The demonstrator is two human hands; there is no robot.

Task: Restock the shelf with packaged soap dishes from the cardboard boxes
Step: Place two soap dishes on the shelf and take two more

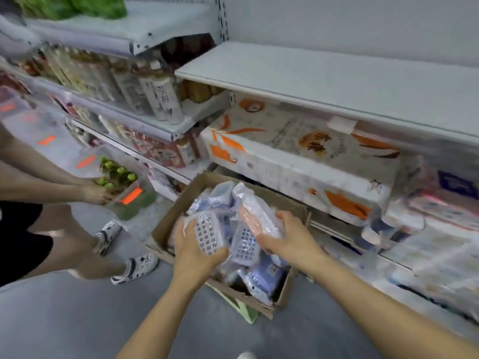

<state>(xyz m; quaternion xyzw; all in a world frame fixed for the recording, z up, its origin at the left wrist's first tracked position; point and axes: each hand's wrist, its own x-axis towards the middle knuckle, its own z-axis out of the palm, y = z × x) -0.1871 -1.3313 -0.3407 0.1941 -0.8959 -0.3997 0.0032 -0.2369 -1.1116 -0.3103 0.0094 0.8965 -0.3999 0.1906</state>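
Observation:
An open cardboard box [168, 221] stands on the floor in front of the shelving, filled with several plastic-wrapped soap dishes in blue and pink. My left hand [193, 251] grips a wrapped blue soap dish [207, 235] with a grid top over the box's near left side. My right hand [285, 235] holds a wrapped pink soap dish [255, 215] over the middle of the box. Another wrapped blue dish [243, 246] lies between my hands. An empty grey shelf board [324, 79] runs above to the right.
Large printed packs [298, 151] fill the shelf under the empty board. Bottles [160, 94] line the shelves to the left. Another person at left holds a wrapped pack of green-capped bottles [121, 185]; their feet [134, 265] stand beside the box. Grey floor lies in the foreground.

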